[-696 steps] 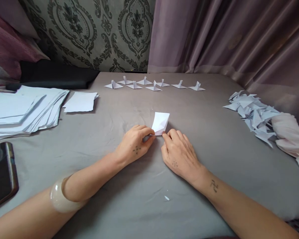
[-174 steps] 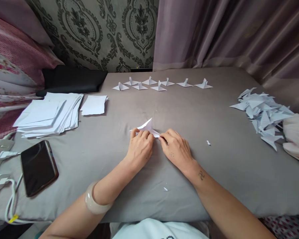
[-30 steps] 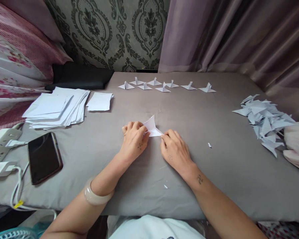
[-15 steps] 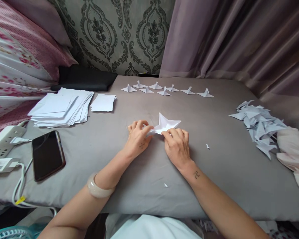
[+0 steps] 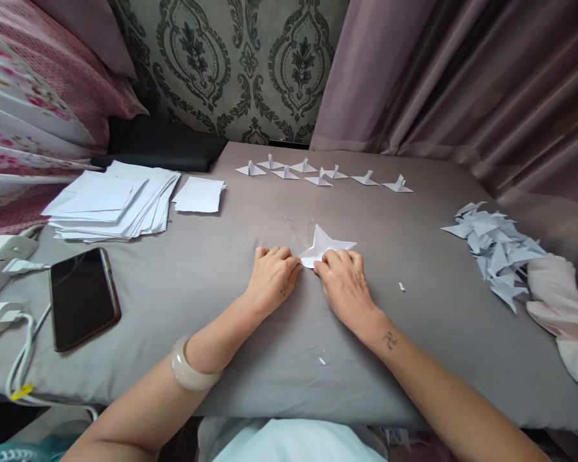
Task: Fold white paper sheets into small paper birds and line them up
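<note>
A folded white origami paper (image 5: 322, 246) with pointed corners lies on the grey cloth in front of me, one point standing toward the back and one toward the right. My left hand (image 5: 273, 274) pinches its left end, with the fingertips closed and partly hidden. On the near right edge, my right hand (image 5: 343, 277) presses with curled fingers and holds the paper. Behind my hands stand several finished paper cranes (image 5: 320, 178) in loose rows.
At the left lie a stack of white paper (image 5: 110, 202), a smaller stack of squares (image 5: 200, 194), a phone (image 5: 84, 298) and a power strip (image 5: 2, 263). A heap of folded paper pieces (image 5: 494, 247) sits at the right, beside a pale cloth (image 5: 556, 295). Small paper scraps (image 5: 401, 287) dot the table.
My left fingers have closed down at the paper's left end, which was raised between them before. The paper now lies slightly lower and more to the right. The view has shifted a little.
</note>
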Demonstrator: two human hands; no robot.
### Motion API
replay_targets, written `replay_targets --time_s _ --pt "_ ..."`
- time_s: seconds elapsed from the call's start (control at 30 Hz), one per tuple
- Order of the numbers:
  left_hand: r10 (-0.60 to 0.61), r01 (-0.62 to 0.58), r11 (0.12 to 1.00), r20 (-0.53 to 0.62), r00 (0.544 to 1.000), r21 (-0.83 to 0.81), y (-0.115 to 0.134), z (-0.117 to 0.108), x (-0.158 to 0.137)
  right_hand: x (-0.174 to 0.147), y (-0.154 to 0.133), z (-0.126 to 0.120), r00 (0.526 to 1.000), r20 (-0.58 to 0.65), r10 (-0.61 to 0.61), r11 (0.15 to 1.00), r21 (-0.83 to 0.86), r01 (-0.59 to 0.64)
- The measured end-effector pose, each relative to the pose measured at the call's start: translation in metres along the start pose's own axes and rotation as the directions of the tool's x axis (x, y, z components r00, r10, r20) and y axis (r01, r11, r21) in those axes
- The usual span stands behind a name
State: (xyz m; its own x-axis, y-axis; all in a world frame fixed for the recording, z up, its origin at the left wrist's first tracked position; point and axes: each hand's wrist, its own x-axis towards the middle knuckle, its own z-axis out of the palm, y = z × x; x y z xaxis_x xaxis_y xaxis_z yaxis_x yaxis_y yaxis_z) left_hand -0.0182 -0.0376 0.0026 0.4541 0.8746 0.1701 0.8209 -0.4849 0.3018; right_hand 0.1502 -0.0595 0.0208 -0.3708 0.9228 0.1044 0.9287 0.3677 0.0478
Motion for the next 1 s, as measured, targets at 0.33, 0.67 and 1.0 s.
replay_targets --time_s 0.33,0.67,1.0 --pt "-0.161 0.159 0.975 -0.001 0.987 -0.159 -0.006 0.003 0.011 0.024 0.015 -0.010 0.995 0.098 0.028 0.987 0.156 -0.044" --pt "-0.240 0.236 0.948 0.007 0.971 -0.212 -0.005 0.006 0.015 0.043 0.014 -0.019 0.970 0.233 0.072 0.994 0.065 -0.090" --pt "-0.257 0.261 0.938 0.050 0.965 -0.227 -0.004 0.003 0.018 0.056 0.009 -0.025 0.940 0.329 0.092 0.995 0.002 -0.098"
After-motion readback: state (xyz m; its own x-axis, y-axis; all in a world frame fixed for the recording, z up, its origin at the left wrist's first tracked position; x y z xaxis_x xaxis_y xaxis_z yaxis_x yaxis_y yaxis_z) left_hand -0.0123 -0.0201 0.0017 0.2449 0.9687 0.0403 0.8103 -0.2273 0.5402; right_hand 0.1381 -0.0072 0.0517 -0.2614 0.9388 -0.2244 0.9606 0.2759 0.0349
